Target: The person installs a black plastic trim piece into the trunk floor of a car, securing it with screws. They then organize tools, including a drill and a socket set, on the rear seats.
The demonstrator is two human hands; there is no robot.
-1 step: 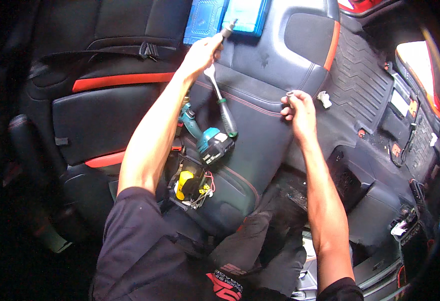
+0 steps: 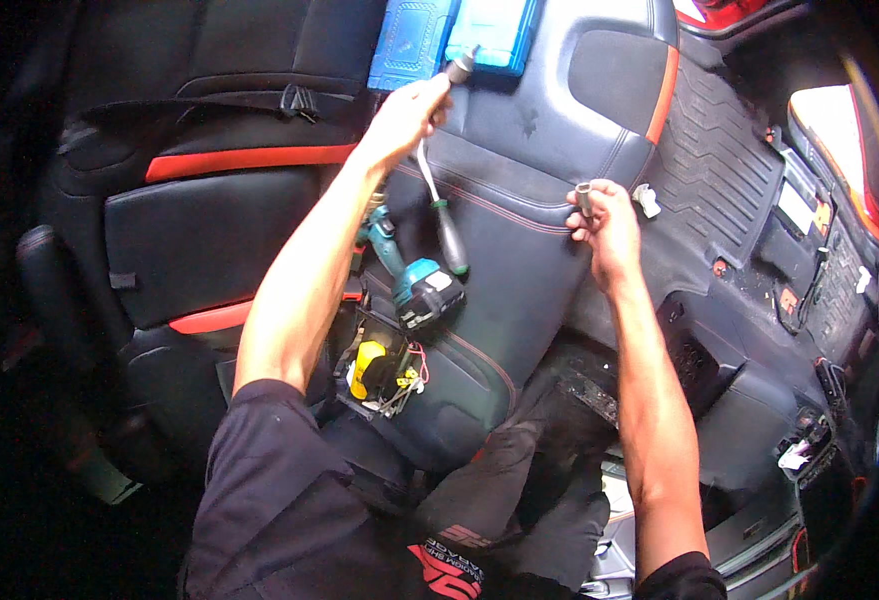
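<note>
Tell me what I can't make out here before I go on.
Head view only:
- Ratchet head: hidden in the left hand.
- Socket: mostly covered by right hand fingers; size too small to tell.
- Drill front: hidden behind the left forearm.
- Blue cases: cut off by the top edge.

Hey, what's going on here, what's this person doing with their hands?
A person is working over a dark car seat laid flat inside a vehicle. Their left hand holds a ratchet wrench by its head end, near two blue cases. Their right hand pinches a small metal socket. A teal cordless driver lies on the seat between their arms.
</note>
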